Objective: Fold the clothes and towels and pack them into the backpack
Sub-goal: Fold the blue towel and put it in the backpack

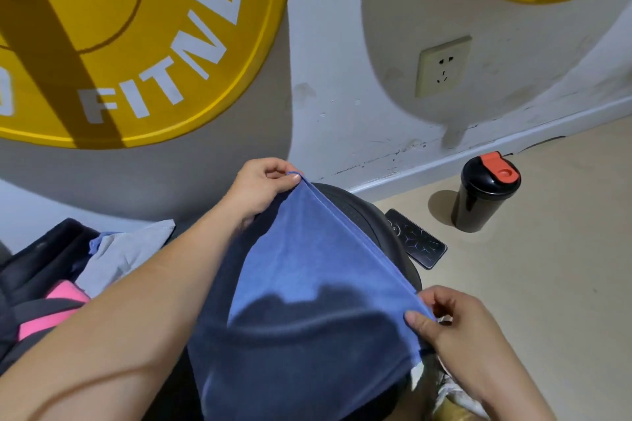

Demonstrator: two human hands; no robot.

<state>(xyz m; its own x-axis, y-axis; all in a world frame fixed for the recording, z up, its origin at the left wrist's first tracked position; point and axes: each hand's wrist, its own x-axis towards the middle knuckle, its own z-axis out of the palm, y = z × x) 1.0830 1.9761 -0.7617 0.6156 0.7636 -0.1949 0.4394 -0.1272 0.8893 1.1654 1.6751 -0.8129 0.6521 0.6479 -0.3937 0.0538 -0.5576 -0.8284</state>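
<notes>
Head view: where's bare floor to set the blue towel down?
Free: beige floor right of the phone, in front of the black shaker, out to the frame's right edge. Crowded: left side, where grey cloth and a pink item fill the dark bag. Left hand and right hand pinch the blue towel.

Single head view, looking steeply down, close over the hands (359, 249)

Beige floor (547, 284) bears shaker bottle (484, 195) and phone (419, 239).
</notes>
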